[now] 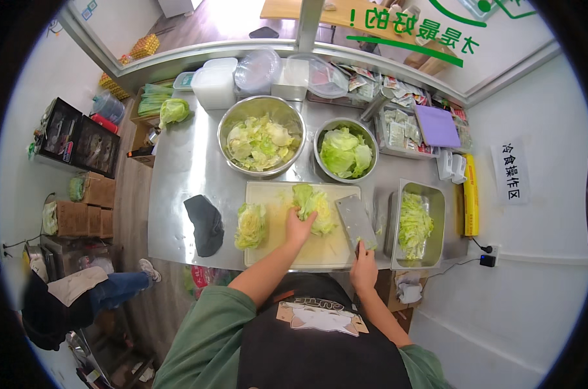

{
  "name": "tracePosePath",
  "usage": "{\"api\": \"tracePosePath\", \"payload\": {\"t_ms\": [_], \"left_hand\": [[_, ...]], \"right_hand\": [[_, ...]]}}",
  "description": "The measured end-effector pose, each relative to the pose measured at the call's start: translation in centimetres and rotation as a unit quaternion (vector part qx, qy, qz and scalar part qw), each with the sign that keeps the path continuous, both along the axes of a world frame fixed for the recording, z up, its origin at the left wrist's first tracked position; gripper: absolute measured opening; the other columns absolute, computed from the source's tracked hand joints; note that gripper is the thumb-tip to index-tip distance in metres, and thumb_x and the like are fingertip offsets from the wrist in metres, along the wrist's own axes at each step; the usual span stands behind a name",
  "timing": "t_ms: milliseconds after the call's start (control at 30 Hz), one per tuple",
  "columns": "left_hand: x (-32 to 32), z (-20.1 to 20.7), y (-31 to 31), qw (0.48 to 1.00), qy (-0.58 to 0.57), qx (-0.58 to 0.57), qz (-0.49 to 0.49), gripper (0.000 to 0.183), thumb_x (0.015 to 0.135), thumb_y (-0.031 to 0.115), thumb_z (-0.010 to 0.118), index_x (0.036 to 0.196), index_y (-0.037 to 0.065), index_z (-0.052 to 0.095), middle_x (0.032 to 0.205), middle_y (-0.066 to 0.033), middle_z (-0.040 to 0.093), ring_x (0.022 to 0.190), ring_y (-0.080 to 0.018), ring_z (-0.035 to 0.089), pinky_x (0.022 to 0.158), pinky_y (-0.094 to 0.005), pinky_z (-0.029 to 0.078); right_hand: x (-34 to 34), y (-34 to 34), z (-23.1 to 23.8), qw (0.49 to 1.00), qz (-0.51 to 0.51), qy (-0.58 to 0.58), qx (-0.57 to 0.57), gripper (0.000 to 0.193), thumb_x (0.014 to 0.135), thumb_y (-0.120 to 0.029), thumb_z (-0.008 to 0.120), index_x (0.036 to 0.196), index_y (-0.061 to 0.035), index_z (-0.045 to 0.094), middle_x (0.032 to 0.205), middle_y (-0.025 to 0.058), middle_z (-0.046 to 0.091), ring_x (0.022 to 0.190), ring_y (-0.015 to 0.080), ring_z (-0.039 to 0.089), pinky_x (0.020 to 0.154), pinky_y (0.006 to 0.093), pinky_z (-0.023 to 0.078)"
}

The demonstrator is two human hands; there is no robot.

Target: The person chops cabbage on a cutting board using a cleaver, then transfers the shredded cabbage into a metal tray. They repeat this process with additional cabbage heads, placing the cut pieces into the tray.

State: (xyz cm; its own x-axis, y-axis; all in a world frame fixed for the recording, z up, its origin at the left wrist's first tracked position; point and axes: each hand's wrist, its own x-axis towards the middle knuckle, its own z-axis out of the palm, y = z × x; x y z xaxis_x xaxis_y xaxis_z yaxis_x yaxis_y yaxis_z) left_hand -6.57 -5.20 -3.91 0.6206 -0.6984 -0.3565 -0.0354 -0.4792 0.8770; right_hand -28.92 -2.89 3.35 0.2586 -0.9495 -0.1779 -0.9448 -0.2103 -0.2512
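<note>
Lettuce [315, 206], a pale green wedge of it, lies near the middle of a cream cutting board [268, 249] on the steel counter [177, 188], and the left hand [300, 227] presses down on its near side with the fingers spread over the leaves.

Going from the left: a dark cloth [205, 223] lies crumpled on the counter just beside the board's left edge. On the left part of the board sits a second lettuce chunk [250, 225], cut face up, apart from the hand. Behind the board stand two round steel bowls, a large bowl [261, 139] filled with torn pale leaves and, to its right, a smaller bowl [346, 149] holding greener lettuce pieces.

Right of the held wedge, a broad cleaver [355, 220] rests with its flat blade angled over the board's right end, close beside the lettuce. The right hand [364, 264] is closed around the cleaver's handle at the board's near right corner.

Further right, just past the board, a rectangular steel tray [436, 201] holds shredded lettuce [413, 223]. Behind it a purple board [436, 125] lies over a heap of small packets, and a yellow roll box [470, 194] lies along the counter's right edge.
</note>
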Motion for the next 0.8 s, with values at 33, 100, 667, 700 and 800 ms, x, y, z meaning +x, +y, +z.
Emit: {"api": "tracePosePath", "payload": {"t_ms": [33, 100, 667, 700, 800], "left_hand": [[-0.2, 0.1, -0.3, 1.000, 0.009, -0.016, 0.005, 0.059, 0.073, 0.030, 0.076, 0.114, -0.003, 0.049, 0.099, -0.0190, 0.061, 0.090, -0.0258, 0.061, 0.078, -0.0346, 0.048], [0.0, 1.1, -0.7, 0.999, 0.029, -0.014, -0.019, 0.053, 0.075, 0.028, 0.075, 0.113, 0.000, 0.051, 0.100, -0.0183, 0.061, 0.090, -0.0242, 0.061, 0.077, -0.0339, 0.048], [3.7, 3.1, 5.5, 0.968, -0.024, 0.032, -0.247, 0.049, 0.080, 0.034, 0.067, 0.117, 0.005, 0.054, 0.111, -0.0196, 0.060, 0.101, -0.0327, 0.058, 0.086, -0.0383, 0.046], [3.5, 3.7, 5.4, 0.967, -0.036, 0.038, -0.248, 0.049, 0.080, 0.035, 0.067, 0.116, 0.004, 0.054, 0.111, -0.0197, 0.060, 0.101, -0.0332, 0.058, 0.086, -0.0384, 0.046], [3.3, 4.5, 4.9, 0.965, -0.069, 0.047, -0.247, 0.050, 0.080, 0.035, 0.067, 0.116, 0.004, 0.054, 0.110, -0.0198, 0.060, 0.102, -0.0342, 0.057, 0.087, -0.0388, 0.045]], "right_hand": [[-0.4, -0.1, -0.7, 1.000, 0.009, 0.002, 0.008, 0.055, 0.082, -0.007, 0.054, 0.135, -0.0090, 0.039, 0.100, 0.0182, 0.050, 0.085, 0.0371, 0.056, 0.069, 0.0447, 0.048], [-0.3, -0.1, -1.5, 0.999, 0.022, 0.002, 0.038, 0.058, 0.081, -0.007, 0.056, 0.136, -0.0058, 0.036, 0.103, 0.0199, 0.049, 0.092, 0.0374, 0.054, 0.074, 0.0442, 0.047], [8.4, -5.4, -2.0, 0.932, -0.008, -0.324, 0.161, 0.018, 0.083, -0.010, 0.063, 0.097, -0.0001, 0.056, 0.086, 0.0111, 0.064, 0.074, 0.0224, 0.065, 0.065, 0.0316, 0.051], [8.8, -5.4, -1.6, 0.934, -0.034, -0.318, 0.160, 0.019, 0.082, -0.010, 0.063, 0.096, -0.0003, 0.055, 0.084, 0.0108, 0.064, 0.073, 0.0222, 0.064, 0.064, 0.0316, 0.051], [9.1, -5.9, -1.6, 0.935, -0.030, -0.312, 0.166, 0.020, 0.081, -0.009, 0.064, 0.095, -0.0013, 0.053, 0.081, 0.0101, 0.062, 0.070, 0.0218, 0.064, 0.063, 0.0316, 0.050]]}}
